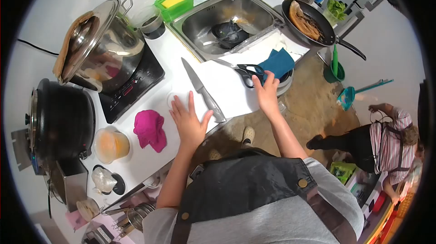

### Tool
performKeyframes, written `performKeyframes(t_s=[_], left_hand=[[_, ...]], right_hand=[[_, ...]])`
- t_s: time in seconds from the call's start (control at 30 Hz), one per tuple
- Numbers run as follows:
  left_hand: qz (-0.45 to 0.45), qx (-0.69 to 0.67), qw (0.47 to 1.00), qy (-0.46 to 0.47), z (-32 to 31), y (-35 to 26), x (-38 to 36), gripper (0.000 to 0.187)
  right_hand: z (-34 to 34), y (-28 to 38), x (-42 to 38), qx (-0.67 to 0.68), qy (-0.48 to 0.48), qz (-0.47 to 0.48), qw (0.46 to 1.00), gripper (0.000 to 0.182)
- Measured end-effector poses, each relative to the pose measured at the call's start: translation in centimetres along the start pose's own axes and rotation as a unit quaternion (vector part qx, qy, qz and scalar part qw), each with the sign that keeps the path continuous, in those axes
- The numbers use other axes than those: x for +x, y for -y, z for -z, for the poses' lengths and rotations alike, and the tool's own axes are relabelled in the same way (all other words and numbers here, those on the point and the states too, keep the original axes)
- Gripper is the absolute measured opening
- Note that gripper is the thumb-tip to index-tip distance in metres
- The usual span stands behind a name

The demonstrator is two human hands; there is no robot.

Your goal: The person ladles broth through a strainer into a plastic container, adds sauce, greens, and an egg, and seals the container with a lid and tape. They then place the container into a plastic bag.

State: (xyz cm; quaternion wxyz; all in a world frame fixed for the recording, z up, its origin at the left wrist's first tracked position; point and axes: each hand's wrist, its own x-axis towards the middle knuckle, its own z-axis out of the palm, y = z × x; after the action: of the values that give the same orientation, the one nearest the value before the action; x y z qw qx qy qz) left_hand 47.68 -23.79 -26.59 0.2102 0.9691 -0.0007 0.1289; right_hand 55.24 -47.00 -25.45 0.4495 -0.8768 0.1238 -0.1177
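Observation:
My left hand (187,123) rests with fingers spread on the white counter (234,103), beside a kitchen knife (202,89) and touching or close to a small clear round lid (171,99). The knife lies flat, its grey handle toward me and its blade pointing away. My right hand (268,92) has thumb and fingers at the black handle of a pair of scissors (247,70), whose blades point left toward the sink. Just beyond that hand lies a folded teal cloth (278,63). A crumpled magenta cloth (150,130) sits left of my left hand.
A large steel pot (109,48) stands on an induction cooker (136,85) at left. Dishes lie in the sink (181,26). A frying pan (309,21) with cooked meat juts over the counter's right edge. Another person (372,141) is at the right.

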Motion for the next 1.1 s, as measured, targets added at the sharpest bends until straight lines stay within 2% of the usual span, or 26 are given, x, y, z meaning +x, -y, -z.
performKeyframes(t_s=[0.1,0.17,0.5,0.6,0.63,0.67,0.7,0.73,0.77,0.8,0.83,0.87,0.9,0.93,0.97,1.0,1.03,1.07,1.1], left_hand=[[-0.007,0.027,1.0,0.011,-1.4,-3.1,0.6,0.076],[0.0,0.06,0.997,0.054,-2.1,-5.8,1.3,0.07],[0.045,0.102,0.993,0.047,-5.9,-11.0,4.7,0.061],[0.033,0.103,0.993,0.037,-6.5,-10.6,4.9,0.061],[0.04,0.104,0.994,0.023,-6.8,-10.0,4.5,0.062],[0.036,0.092,0.995,0.011,-7.3,-9.4,4.6,0.063],[0.06,0.093,0.994,0.014,-6.7,-10.4,4.8,0.067],[-0.06,0.213,0.975,-0.002,-7.5,-9.0,5.2,0.066],[-0.171,0.335,0.925,-0.048,-8.4,-7.6,5.5,0.066],[-0.277,0.217,0.918,-0.186,-8.3,-9.6,5.8,0.06],[-0.283,0.189,0.917,-0.21,-7.3,-13.3,6.2,0.059],[-0.283,0.03,0.941,-0.184,-6.0,-18.4,5.8,0.056],[-0.274,-0.114,0.943,-0.149,-5.2,-22.7,5.2,0.054],[-0.324,-0.174,0.926,-0.082,-5.7,-25.3,4.9,0.051],[-0.372,-0.221,0.901,-0.019,-6.7,-26.9,4.8,0.048],[-0.431,-0.253,0.864,0.064,-8.8,-28.5,4.9,0.041],[-0.415,-0.309,0.833,0.197,-10.2,-30.9,4.0,0.037],[-0.382,-0.312,0.817,0.299,-13.4,-31.8,3.4,0.036],[-0.338,-0.305,0.799,0.393,-16.6,-32.7,2.7,0.035]], right_hand=[[2.6,-0.7,2.3,-0.011,0.023,0.015,1.0,0.058],[3.7,-2.0,4.0,-0.051,0.044,0.03,0.997,0.048],[5.4,-6.2,11.7,-0.018,0.077,0.132,0.988,0.032],[8.0,-6.7,11.0,0.033,0.028,0.135,0.99,0.031],[9.2,-8.1,10.1,0.0,-0.021,0.162,0.987,0.032],[10.6,-9.8,8.9,-0.004,-0.047,0.148,0.988,0.035],[12.5,-11.2,7.0,-0.014,-0.054,0.097,0.994,0.038],[13.9,-14.6,4.8,-0.075,-0.082,0.074,0.991,0.037],[15.4,-17.5,1.7,-0.095,-0.068,-0.028,0.993,0.033],[16.5,-22.5,-1.5,-0.171,-0.023,-0.088,0.981,0.036],[16.7,-28.8,-5.9,-0.209,-0.009,-0.115,0.971,0.04],[18.5,-34.1,-10.8,-0.233,0.099,-0.113,0.961,0.045],[22.7,-32.3,-15.2,-0.124,0.069,-0.323,0.936,0.047],[22.2,-39.5,-21.7,-0.094,0.045,-0.445,0.89,0.045],[22.1,-46.7,-30.2,-0.174,0.118,-0.441,0.872,0.038],[26.6,-39.5,-32.8,-0.158,0.053,-0.597,0.785,0.032],[25.2,-43.9,-41.1,-0.16,-0.082,-0.695,0.696,0.03],[26.2,-42.6,-45.1,-0.15,-0.109,-0.776,0.603,0.028],[24.8,-44.5,-50.9,-0.159,-0.185,-0.789,0.565,0.027]])
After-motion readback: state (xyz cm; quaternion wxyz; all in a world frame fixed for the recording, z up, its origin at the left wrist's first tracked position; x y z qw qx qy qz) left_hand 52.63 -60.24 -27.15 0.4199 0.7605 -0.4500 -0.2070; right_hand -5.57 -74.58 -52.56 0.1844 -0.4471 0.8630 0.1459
